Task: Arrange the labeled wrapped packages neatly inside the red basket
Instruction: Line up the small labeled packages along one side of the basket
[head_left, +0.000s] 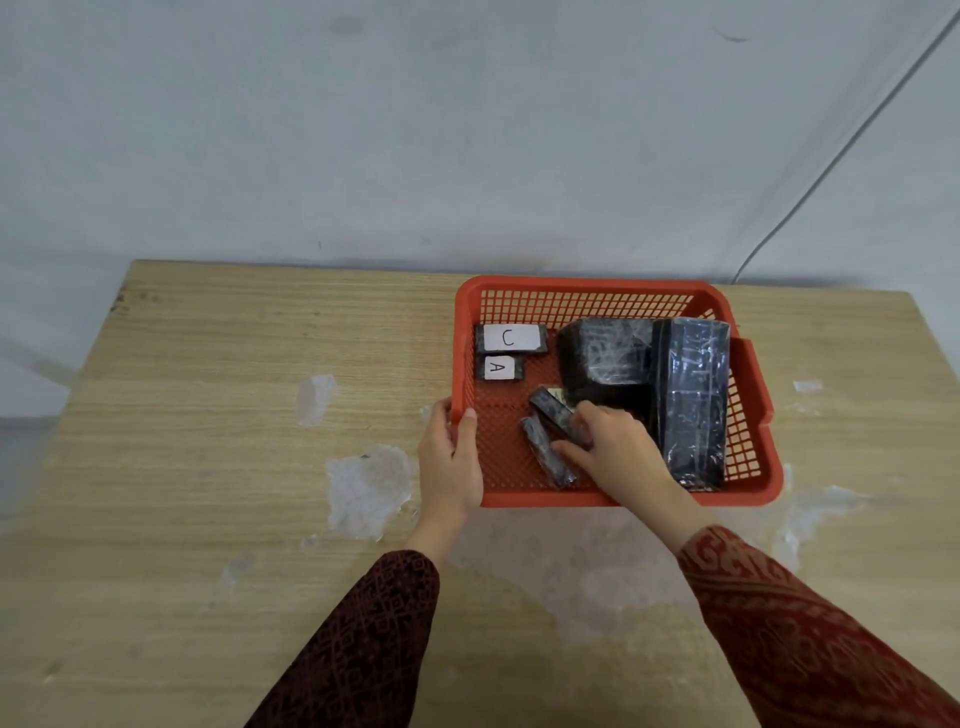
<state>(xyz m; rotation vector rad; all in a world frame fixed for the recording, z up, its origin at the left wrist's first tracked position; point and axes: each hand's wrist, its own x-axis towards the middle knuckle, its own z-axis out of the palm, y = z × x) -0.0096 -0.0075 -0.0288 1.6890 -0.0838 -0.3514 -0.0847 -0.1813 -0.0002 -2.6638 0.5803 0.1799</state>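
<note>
Red perforated plastic basket (613, 296) on the wooden table (208, 467) holds six black film-wrapped packages. My left hand (451, 462) clamps its rim; my right hand (613, 447), fingers closed, grips one small bar (551, 408).

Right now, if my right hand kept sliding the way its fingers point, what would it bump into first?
Your right hand points left; its fingertips already touch the two small dark packages. Beyond them the basket's left wall comes next, though depth is hard to judge.
</note>
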